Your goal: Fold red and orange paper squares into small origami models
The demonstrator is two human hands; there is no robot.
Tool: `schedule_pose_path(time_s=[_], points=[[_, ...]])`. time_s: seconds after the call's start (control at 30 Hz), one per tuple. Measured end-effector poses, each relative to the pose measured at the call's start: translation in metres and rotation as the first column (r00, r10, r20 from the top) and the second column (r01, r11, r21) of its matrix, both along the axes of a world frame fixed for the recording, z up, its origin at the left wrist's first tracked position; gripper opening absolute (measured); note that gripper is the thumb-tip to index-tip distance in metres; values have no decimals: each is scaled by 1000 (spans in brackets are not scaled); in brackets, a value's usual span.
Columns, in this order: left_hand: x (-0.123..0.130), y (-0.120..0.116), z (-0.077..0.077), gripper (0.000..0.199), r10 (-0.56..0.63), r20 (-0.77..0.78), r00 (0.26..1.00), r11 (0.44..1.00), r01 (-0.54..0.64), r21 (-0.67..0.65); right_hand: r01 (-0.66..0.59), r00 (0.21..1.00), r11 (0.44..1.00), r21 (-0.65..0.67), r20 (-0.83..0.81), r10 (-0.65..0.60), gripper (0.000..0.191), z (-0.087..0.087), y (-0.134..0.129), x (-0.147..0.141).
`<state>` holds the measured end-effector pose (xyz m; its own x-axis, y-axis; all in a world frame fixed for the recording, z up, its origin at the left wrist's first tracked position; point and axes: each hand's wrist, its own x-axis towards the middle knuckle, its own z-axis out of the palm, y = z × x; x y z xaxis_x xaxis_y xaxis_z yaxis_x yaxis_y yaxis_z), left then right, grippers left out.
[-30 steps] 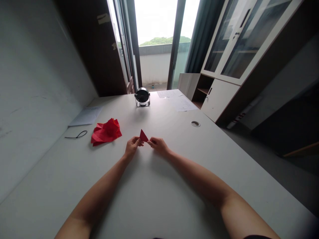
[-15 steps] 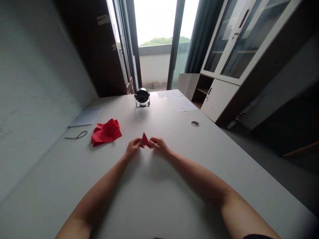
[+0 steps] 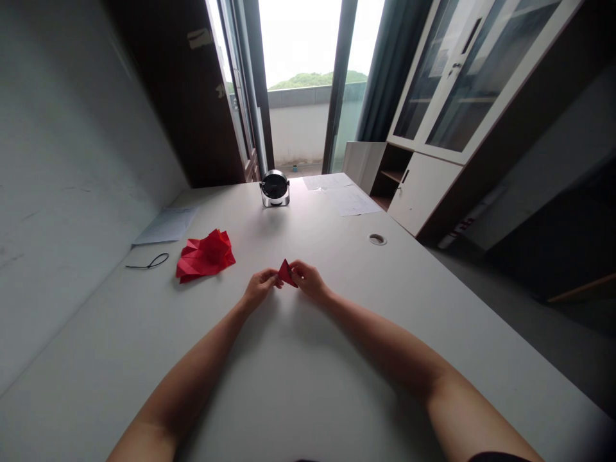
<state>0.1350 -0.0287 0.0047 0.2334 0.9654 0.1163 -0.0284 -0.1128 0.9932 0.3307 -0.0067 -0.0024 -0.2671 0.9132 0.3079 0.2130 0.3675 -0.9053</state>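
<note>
A small folded piece of red paper (image 3: 287, 274) with a pointed top is held between my two hands, over the middle of the white table (image 3: 298, 359). My left hand (image 3: 261, 284) pinches its left corner between thumb and fingers. On the other side, my right hand (image 3: 308, 279) grips the right edge, its fingers partly behind the paper. Farther left lies a larger crumpled, creased red paper (image 3: 206, 256), touched by neither hand.
A round black device on a metal stand (image 3: 274, 188) stands near the far edge. Paper sheets (image 3: 357, 200) lie at the far right, another sheet (image 3: 166, 226) by the left wall. A black cable tie (image 3: 156, 261) is at left, and a round grommet (image 3: 376, 239) at right.
The small folded red paper has shifted slightly right and turned, showing a broader triangular face. The fingers of my right hand have moved up along its right edge.
</note>
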Motion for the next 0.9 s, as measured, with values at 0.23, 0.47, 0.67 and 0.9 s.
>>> schedule_pose_path(time_s=[0.23, 0.47, 0.67, 0.9], points=[[-1, -1, 6, 37, -10, -68, 998, 999, 12, 33, -8, 1000, 1000, 18, 7, 8, 20, 0, -4, -1], [0, 0, 4, 32, 25, -100, 995, 999, -23, 24, 0, 999, 998, 57, 32, -2, 14, 2, -5, 1], [3, 0, -1, 27, 42, -47, 998, 999, -41, 18, -71, 995, 997, 9, -63, 72, 18, 0, -4, -1], [4, -5, 3, 22, 214, -20, 977, 973, -211, 95, -145, 984, 989, -42, -110, 139, 30, -2, -2, 0]])
